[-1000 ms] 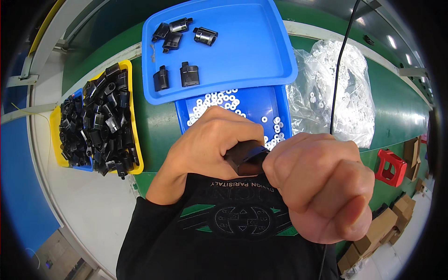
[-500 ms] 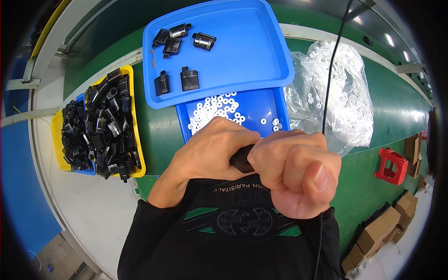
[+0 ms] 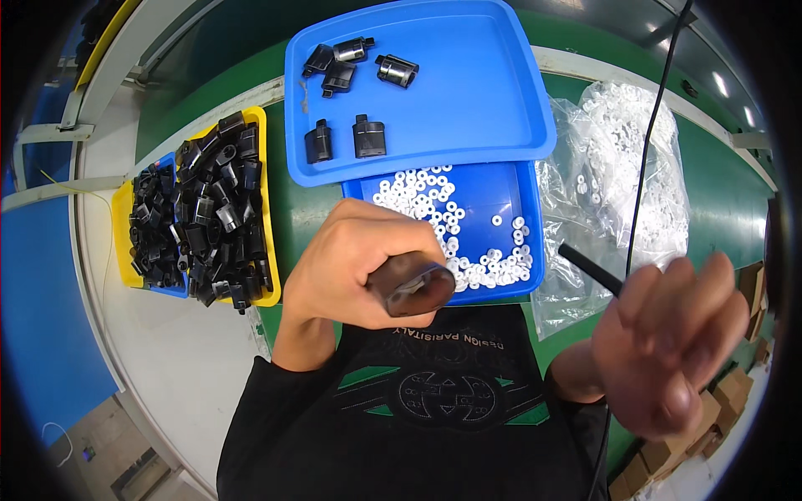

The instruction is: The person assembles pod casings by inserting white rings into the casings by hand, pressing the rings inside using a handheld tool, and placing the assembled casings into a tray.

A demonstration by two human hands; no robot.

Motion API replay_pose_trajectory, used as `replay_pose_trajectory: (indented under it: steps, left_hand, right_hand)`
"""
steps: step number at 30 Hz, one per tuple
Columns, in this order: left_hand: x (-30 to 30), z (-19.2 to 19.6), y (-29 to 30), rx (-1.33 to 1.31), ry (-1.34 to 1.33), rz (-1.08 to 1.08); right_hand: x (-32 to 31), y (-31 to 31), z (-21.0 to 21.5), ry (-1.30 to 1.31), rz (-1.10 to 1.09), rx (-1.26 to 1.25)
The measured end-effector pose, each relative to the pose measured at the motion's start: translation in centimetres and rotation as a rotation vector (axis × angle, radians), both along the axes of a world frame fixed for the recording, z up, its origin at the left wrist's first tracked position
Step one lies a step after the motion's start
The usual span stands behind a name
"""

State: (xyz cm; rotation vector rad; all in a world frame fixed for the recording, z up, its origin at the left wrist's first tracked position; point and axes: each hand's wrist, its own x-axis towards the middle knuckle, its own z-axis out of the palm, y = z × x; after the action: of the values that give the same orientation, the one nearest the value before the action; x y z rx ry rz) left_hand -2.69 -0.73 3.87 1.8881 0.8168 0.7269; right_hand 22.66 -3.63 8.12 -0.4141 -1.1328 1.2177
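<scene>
Dark brown rounded plastic housing (image 3: 411, 289): I see it clamped in my left hand (image 3: 359, 263), open end turned toward me, presumably for inspection. Right hand (image 3: 668, 342) well apart, blurred, fingers spread; a thin black rod (image 3: 589, 269) at its fingertips, grip unclear. Just beyond the left hand, a blue tray of small white rings (image 3: 525, 219).

Blue trays (image 3: 501, 92); white rings (image 3: 468, 242); yellow bin (image 3: 266, 209); black parts (image 3: 209, 209).

A green tabletop (image 3: 718, 209) runs from 10 o'clock to 4 o'clock, edged by a pale frame (image 3: 109, 125). Blue floor (image 3: 42, 317) lies at 9 o'clock. Cardboard boxes (image 3: 735, 392) sit at 4 o'clock. Ceiling lights (image 3: 723, 83) reflect at 2 o'clock.
</scene>
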Motion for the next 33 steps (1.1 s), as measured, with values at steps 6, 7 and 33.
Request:
replay_pose_trajectory:
  steps: [6,7,33]
  left_hand:
    - [0.3,0.5,0.2,-0.009,-0.023,0.015]
    - [0.4,0.7,0.2,-0.043,0.000,0.029]
    - [6.4,-0.4,12.6,0.203,0.404,0.226]
  right_hand:
    - [-0.1,0.2,-4.6,-0.388,-0.330,-0.233]
    - [-0.4,0.0,-4.6,-0.434,-0.350,-0.354]
    - [1.7,-0.9,-12.9,-1.132,-0.180,-0.174]
